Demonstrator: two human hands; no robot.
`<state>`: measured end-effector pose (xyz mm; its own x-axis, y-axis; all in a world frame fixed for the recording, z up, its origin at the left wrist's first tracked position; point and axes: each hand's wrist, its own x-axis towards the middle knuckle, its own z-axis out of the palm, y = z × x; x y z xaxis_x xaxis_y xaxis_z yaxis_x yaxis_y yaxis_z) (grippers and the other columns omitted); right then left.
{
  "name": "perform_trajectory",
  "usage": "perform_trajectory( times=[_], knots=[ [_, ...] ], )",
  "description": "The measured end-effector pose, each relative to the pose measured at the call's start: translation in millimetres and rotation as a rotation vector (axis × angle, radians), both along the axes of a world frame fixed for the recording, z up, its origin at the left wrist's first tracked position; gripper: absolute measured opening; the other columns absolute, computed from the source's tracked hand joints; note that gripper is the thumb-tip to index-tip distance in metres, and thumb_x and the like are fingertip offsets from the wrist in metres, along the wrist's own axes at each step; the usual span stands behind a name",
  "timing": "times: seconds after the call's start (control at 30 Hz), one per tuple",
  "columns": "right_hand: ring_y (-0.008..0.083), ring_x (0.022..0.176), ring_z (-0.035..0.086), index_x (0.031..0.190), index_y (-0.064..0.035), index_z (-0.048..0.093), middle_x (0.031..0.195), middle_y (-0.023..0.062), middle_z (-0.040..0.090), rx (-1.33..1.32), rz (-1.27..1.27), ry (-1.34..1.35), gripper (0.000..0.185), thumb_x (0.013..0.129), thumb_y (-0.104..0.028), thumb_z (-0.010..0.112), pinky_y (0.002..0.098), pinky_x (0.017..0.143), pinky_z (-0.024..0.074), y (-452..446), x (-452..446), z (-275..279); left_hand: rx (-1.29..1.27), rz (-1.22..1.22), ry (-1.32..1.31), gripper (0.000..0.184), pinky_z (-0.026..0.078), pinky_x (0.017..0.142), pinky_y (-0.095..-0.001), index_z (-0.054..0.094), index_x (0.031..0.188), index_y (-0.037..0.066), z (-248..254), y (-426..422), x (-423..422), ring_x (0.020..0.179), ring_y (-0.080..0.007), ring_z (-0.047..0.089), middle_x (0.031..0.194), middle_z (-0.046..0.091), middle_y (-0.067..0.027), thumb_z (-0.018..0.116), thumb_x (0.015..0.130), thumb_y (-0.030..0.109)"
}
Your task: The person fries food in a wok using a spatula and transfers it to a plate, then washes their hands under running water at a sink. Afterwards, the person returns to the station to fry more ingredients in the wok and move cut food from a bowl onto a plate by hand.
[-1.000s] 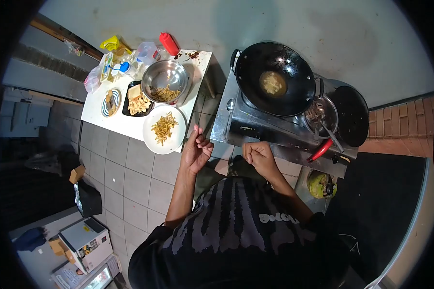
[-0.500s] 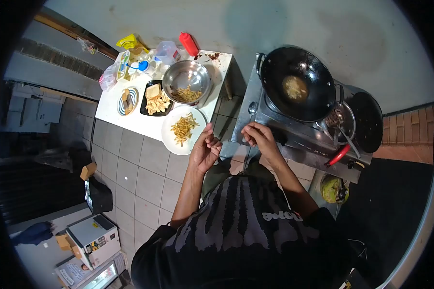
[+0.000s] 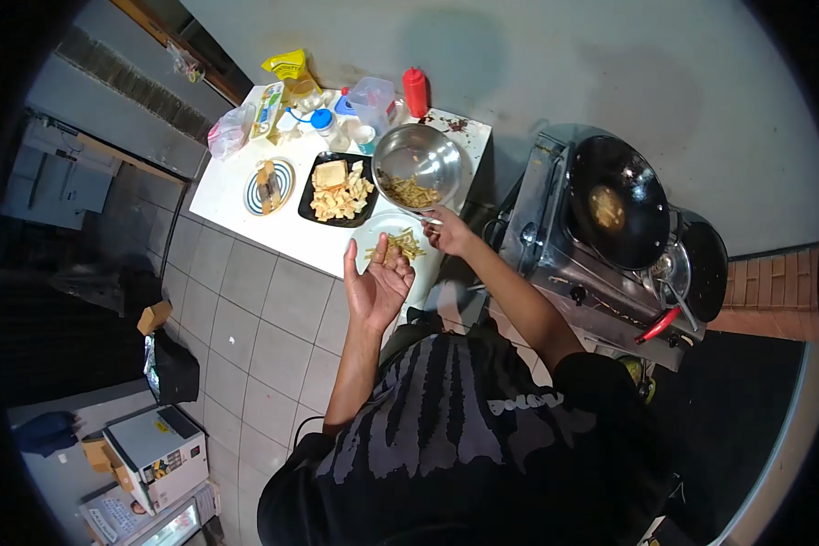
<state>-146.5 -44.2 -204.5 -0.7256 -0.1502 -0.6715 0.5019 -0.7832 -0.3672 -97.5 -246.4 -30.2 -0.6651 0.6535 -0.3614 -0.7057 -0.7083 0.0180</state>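
Observation:
My left hand (image 3: 379, 289) is open, palm up with fingers spread, and holds nothing. It is over the near part of a white plate (image 3: 369, 238) with thin fried strips (image 3: 404, 245) on it, partly covering them. My right hand (image 3: 448, 233) has curled fingers at the near rim of a steel bowl (image 3: 439, 150), close to the plate's right side. A small pale edge shows at its fingertips; I cannot tell whether that is the bowl's rim or something else. More strips (image 3: 411, 191) lie inside the bowl.
Left of the bowl are a black tray (image 3: 311, 215) of cut pieces and a striped plate (image 3: 284, 173). Bottles and a red squeeze bottle (image 3: 415, 93) line the table's back. On the right, a stove (image 3: 555, 264) carries a black wok (image 3: 632, 173) with some liquid and a red-handled utensil (image 3: 660, 325).
My view has turned toward the table. My right hand has moved from beside the stove to the bowl's near rim. My left hand has opened, its fingers spreading over the plate.

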Motion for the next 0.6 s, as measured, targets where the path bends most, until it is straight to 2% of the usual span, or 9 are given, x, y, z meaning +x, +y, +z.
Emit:
perform_trajectory(
  times=[0.07, 0.1, 0.2, 0.27, 0.3, 0.4, 0.43, 0.5, 0.6],
  knots=[
    [0.0141, 0.069, 0.056, 0.096, -0.0081, 0.053, 0.085, 0.0021, 0.057, 0.029, -0.006, -0.009, 0.036, 0.086, -0.043, 0.055, 0.0202, 0.045, 0.0388, -1, -20, -4, -0.07, 0.011, 0.007, 0.059, 0.046, 0.08, -0.0317, 0.054, 0.119, 0.005, 10, -8, -10, 0.091, -0.0224, 0.058, 0.108, 0.058, -0.0118, 0.055, 0.083, 0.053],
    [0.0143, 0.069, 0.056, 0.094, -0.0076, 0.054, 0.084, 0.0019, 0.058, 0.055, -0.001, -0.042, 0.037, 0.085, -0.044, 0.056, 0.0202, 0.046, 0.0388, 0, -23, -10, 0.05, -0.026, 0.049, 0.072, 0.044, 0.091, -0.0353, 0.044, 0.13, 0.002, 0, -18, -17, 0.112, -0.0273, 0.052, 0.13, 0.047, -0.0143, 0.053, 0.082, 0.056],
    [0.015, 0.067, 0.058, 0.089, -0.0065, 0.055, 0.079, 0.0016, 0.058, 0.166, -0.024, -0.075, 0.035, 0.084, -0.041, 0.056, 0.021, 0.045, 0.0386, -7, -22, -14, 0.066, 0.001, 0.026, 0.074, 0.042, 0.096, -0.0382, 0.039, 0.134, 0.001, 6, -27, -27, 0.122, -0.0281, 0.044, 0.138, 0.041, -0.013, 0.051, 0.084, 0.054],
    [0.0152, 0.066, 0.059, 0.087, -0.0059, 0.056, 0.078, 0.0026, 0.06, 0.499, -0.06, -0.103, 0.03, 0.084, -0.036, 0.054, 0.0211, 0.043, 0.0373, -13, -29, -10, 0.091, -0.003, 0.008, 0.074, 0.042, 0.097, -0.0388, 0.037, 0.135, 0.0, 2, -37, -34, 0.125, -0.0286, 0.042, 0.14, 0.038, -0.0129, 0.05, 0.084, 0.053],
    [0.0152, 0.066, 0.059, 0.087, -0.0059, 0.056, 0.078, 0.0026, 0.06, 0.5, -0.064, -0.103, 0.03, 0.084, -0.036, 0.054, 0.0211, 0.043, 0.0373, -13, -31, -7, 0.118, -0.018, -0.009, 0.074, 0.041, 0.099, -0.0394, 0.035, 0.136, 0.0, 1, -38, -37, 0.127, -0.029, 0.039, 0.142, 0.036, -0.0127, 0.05, 0.085, 0.052],
    [0.0206, 0.065, 0.061, 0.085, -0.0003, 0.055, 0.08, 0.0119, 0.06, 0.627, -0.296, -0.029, 0.028, 0.083, -0.028, 0.055, 0.0291, 0.049, 0.0529, -19, -29, -3, 0.077, -0.059, 0.026, 0.072, 0.041, 0.098, -0.0391, 0.035, 0.137, 0.003, 0, -44, -41, 0.126, -0.0292, 0.04, 0.142, 0.036, -0.0131, 0.05, 0.085, 0.05],
    [0.0206, 0.065, 0.061, 0.085, -0.0003, 0.055, 0.08, 0.0119, 0.06, 0.626, -0.301, -0.022, 0.028, 0.083, -0.028, 0.055, 0.0291, 0.049, 0.0529, -22, -31, 0, 0.077, -0.061, 0.034, 0.072, 0.041, 0.098, -0.0391, 0.035, 0.137, 0.003, 0, -47, -42, 0.126, -0.0292, 0.04, 0.142, 0.036, -0.0131, 0.05, 0.085, 0.05],
    [0.0228, 0.073, 0.064, 0.094, 0.0026, 0.052, 0.087, 0.0155, 0.06, 0.664, -0.438, -0.019, 0.027, 0.086, -0.023, 0.051, 0.0355, 0.064, 0.0579, -25, -36, 1, 0.078, -0.074, 0.07, 0.071, 0.041, 0.098, -0.0392, 0.037, 0.136, 0.004, -3, -49, -45, 0.124, -0.0294, 0.043, 0.139, 0.039, -0.0159, 0.051, 0.084, 0.051],
    [0.0262, 0.071, 0.064, 0.095, 0.003, 0.051, 0.087, 0.017, 0.059, 0.71, -0.469, 0.084, 0.025, 0.085, -0.02, 0.051, 0.0382, 0.065, 0.0583, -15, -38, -2, 0.107, -0.072, 0.021, 0.067, 0.041, 0.097, -0.0388, 0.037, 0.137, 0.01, -6, -51, -52, 0.124, -0.0291, 0.043, 0.142, 0.036, -0.0129, 0.053, 0.084, 0.047]
  ],
)
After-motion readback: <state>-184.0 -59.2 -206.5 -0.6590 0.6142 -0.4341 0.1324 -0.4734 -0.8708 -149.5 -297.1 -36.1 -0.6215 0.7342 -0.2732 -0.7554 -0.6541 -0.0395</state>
